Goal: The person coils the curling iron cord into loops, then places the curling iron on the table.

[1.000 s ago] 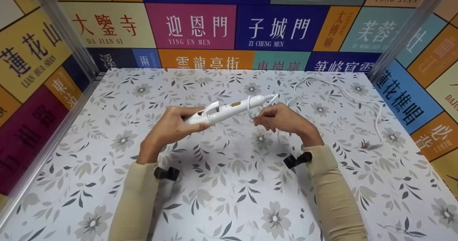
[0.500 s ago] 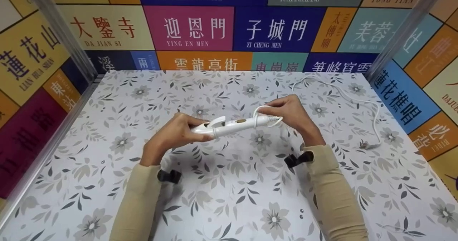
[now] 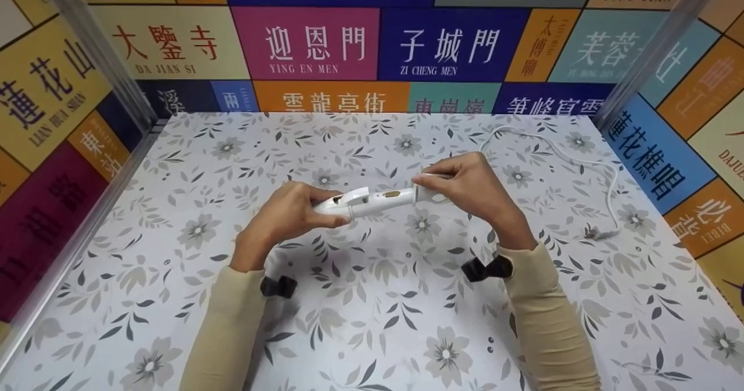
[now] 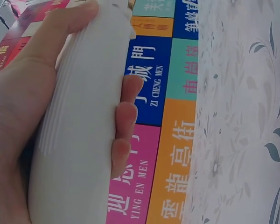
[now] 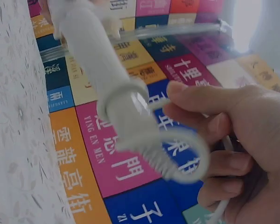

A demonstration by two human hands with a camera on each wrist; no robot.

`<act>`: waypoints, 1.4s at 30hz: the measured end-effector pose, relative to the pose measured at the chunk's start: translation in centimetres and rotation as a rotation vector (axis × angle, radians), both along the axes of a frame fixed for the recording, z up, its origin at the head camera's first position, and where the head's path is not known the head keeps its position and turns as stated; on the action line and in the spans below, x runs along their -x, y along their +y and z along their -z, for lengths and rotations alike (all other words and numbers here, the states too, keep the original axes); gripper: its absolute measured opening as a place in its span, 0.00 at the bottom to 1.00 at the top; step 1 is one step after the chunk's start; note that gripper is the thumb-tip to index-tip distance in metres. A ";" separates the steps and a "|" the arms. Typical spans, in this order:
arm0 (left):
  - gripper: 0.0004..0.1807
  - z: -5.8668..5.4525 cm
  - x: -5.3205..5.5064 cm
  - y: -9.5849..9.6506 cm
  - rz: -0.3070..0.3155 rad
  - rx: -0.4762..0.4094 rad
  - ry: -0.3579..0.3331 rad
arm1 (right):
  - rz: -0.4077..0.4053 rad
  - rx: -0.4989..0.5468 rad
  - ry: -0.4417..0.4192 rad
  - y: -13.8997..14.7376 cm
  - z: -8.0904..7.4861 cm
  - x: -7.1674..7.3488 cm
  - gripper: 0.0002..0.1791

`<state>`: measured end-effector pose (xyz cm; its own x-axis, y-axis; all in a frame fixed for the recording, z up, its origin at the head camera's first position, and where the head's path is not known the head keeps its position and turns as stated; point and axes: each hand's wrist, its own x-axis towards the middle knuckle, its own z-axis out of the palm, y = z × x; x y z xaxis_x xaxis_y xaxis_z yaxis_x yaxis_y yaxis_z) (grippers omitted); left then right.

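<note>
A white hair styling iron point(image 3: 378, 205), with a lever and a gold-brown oval on its body, is held above the table. My left hand point(image 3: 283, 210) grips it by the left end, fingers and thumb wrapped round the ribbed casing point(image 4: 79, 112). At the other end, a white power cord point(image 5: 203, 154) leaves a ridged sleeve in a loop, and one turn of it circles the body. My right hand point(image 3: 474, 182) pinches this cord between thumb and fingers close to that turn. More cord runs through the curled lower fingers in the right wrist view.
The cord's far length lies curved across the back right of the table point(image 3: 360, 333), ending in a plug point(image 3: 594, 234). Colourful panels with lettering point(image 3: 308, 42) stand behind and at both sides. A clear post point(image 3: 657, 48) rises at the back right corner.
The iron has come lower and nearer and lies more level. My right hand has moved up from beside the iron's cord end and taken hold of the cord there.
</note>
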<state>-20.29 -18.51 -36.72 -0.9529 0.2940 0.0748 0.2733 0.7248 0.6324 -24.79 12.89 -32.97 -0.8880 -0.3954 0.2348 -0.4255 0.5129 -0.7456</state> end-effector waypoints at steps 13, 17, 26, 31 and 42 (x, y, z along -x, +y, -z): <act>0.28 -0.9 0.0 -0.4 -0.203 -0.068 0.105 | -0.095 0.083 0.101 -2.6 0.0 -1.9 0.13; 0.28 -1.0 0.1 -0.7 -0.203 -0.167 0.102 | -0.209 0.118 -0.028 -2.2 0.6 -0.9 0.14; 0.30 -1.0 0.1 -1.2 -0.172 -0.267 0.037 | -0.356 0.059 -0.132 -1.0 3.5 2.5 0.16; 0.31 -0.8 0.0 -1.1 -0.125 -0.277 0.016 | -0.278 -0.004 -0.190 -0.5 4.7 3.5 0.14; 0.28 -0.9 -0.3 -1.6 -0.002 -0.259 -0.036 | 0.037 0.186 -0.227 1.2 5.5 5.1 0.09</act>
